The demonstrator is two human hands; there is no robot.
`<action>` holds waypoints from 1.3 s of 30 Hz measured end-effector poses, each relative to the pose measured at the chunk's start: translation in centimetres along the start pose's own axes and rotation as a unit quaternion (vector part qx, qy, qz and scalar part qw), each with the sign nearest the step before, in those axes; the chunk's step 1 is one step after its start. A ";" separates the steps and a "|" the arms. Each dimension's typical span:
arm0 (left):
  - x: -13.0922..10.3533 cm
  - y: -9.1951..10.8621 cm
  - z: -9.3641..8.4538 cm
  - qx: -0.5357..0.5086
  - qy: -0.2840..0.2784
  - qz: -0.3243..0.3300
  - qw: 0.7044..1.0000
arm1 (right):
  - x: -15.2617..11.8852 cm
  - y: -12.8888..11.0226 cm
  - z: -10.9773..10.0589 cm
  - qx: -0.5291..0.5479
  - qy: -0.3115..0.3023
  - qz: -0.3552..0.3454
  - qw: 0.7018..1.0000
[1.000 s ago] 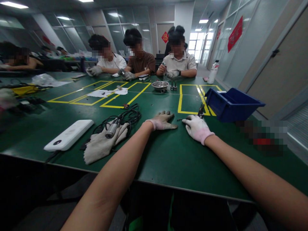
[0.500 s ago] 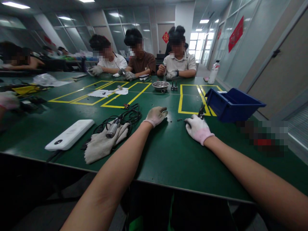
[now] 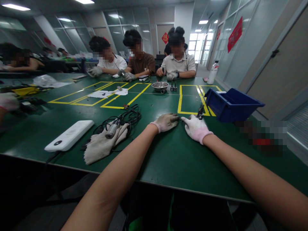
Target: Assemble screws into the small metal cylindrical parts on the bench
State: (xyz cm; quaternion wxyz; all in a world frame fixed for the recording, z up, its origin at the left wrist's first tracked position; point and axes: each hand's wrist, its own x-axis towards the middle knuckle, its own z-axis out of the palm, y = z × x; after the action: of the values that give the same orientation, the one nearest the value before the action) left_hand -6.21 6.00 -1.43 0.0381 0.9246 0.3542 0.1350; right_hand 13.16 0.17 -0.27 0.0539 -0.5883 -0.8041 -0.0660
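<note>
Gloved left hand [image 3: 166,122] and right hand [image 3: 195,127] are lying flat, fingertips nearly meeting, on the green desk [image 3: 168,160] near the blue bin [image 3: 232,104]. Neither is gripping anything; tiny dark parts [image 3: 200,112] beside the right hand likely need a pinch.

We take the green table [image 3: 168,160] as our landmark. Its top carries yellow tape rectangles [image 3: 190,99] toward the far half. Beyond its far edge, three seated people [image 3: 138,61] face us; behind them stands a wall of glass partitions [image 3: 120,32] with a closed door bearing a red diamond sign [image 3: 165,38]. A white pillar [image 3: 184,16] rises beyond the table's far side. To the table's right runs a corridor with grey wall panels, a red banner [image 3: 235,33], and bright windows [image 3: 197,41] at its end. Overhead, ceiling light panels [image 3: 13,7] glow. Left of the table, further desks and another person appear, blurred.
</note>
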 end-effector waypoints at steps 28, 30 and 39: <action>0.8 2.8 1.0 0.039 -0.031 -0.033 0.998 | 0.1 0.3 -0.4 -0.024 0.005 0.042 0.999; 0.8 3.0 1.0 0.040 -0.038 -0.034 0.998 | 0.1 0.6 -0.7 -0.014 0.000 0.040 0.999; 0.4 3.2 0.7 0.026 -0.026 -0.047 0.998 | 0.2 5.0 -2.0 0.043 0.017 0.204 0.978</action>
State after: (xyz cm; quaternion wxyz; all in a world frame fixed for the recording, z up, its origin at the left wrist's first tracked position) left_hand -3.63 3.91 -1.44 0.0293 0.9107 0.3998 0.0996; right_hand 17.87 1.57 1.91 0.1051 -0.7358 -0.6683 -0.0291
